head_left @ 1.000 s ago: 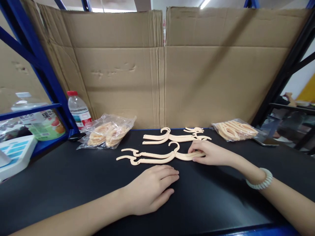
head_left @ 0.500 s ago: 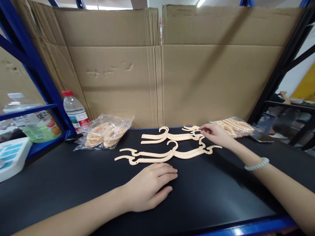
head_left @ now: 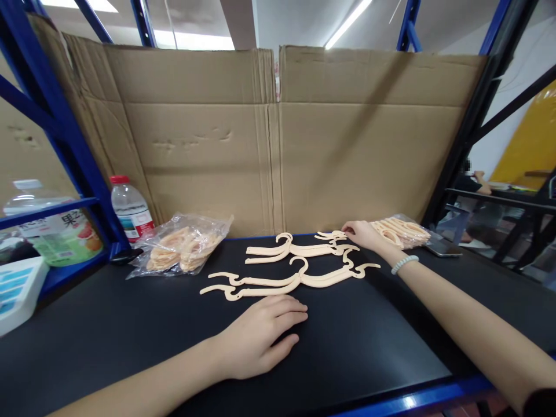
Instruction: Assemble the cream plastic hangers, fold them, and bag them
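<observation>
Cream plastic hangers lie on the black tabletop [head_left: 130, 324]. A near pair [head_left: 286, 279] stretches across the middle, and a far hanger [head_left: 295, 249] lies behind it. My right hand [head_left: 364, 234] reaches to the far right end of the far hanger, fingertips touching a small hanger piece [head_left: 330, 235] there. I cannot tell whether the fingers pinch it. My left hand [head_left: 260, 336] rests flat, palm down, on the tabletop just in front of the near pair, holding nothing.
A clear bag of hangers [head_left: 185, 246] lies at the back left, another bag [head_left: 399, 230] at the back right beside a phone [head_left: 441, 248]. A water bottle [head_left: 129, 209] stands by the blue rack post [head_left: 73, 145]. Cardboard sheets [head_left: 278, 139] wall the back.
My right hand left the near pair of hangers and reached back to the far right end of the far hanger. The view tilted upward. My left hand stayed put.
</observation>
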Demonstrator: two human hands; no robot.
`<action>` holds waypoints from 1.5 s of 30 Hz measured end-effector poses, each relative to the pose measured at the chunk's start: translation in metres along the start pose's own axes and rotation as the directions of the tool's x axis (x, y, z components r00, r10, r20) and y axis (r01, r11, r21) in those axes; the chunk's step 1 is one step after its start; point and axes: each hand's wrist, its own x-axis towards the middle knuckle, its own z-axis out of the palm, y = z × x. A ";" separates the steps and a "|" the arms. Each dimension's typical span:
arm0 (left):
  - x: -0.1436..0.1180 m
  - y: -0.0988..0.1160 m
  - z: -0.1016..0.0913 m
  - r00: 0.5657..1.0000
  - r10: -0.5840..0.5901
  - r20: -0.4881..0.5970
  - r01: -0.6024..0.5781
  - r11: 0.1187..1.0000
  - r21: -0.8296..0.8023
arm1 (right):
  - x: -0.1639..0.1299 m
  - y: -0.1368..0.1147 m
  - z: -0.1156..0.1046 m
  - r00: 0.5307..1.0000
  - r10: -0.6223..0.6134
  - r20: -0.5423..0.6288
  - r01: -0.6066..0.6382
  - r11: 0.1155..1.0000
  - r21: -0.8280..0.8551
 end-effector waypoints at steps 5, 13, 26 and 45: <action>-0.001 0.000 0.000 1.000 0.007 0.000 -0.007 1.000 0.000 | 0.006 0.002 0.010 0.995 -0.081 0.059 0.083 0.996 -0.042; -0.001 -0.001 0.000 1.000 0.009 -0.017 -0.009 1.000 -0.025 | 0.002 0.002 0.014 0.991 -0.135 0.000 0.135 0.990 -0.040; -0.001 -0.005 0.012 0.925 -0.343 -0.165 0.211 0.823 -0.528 | -0.024 -0.079 -0.018 0.958 0.024 -0.285 0.111 0.887 0.449; 0.009 -0.007 0.015 0.652 -0.754 -0.078 0.177 0.252 -0.952 | -0.047 -0.099 -0.014 0.943 -0.318 -0.097 0.330 0.932 0.152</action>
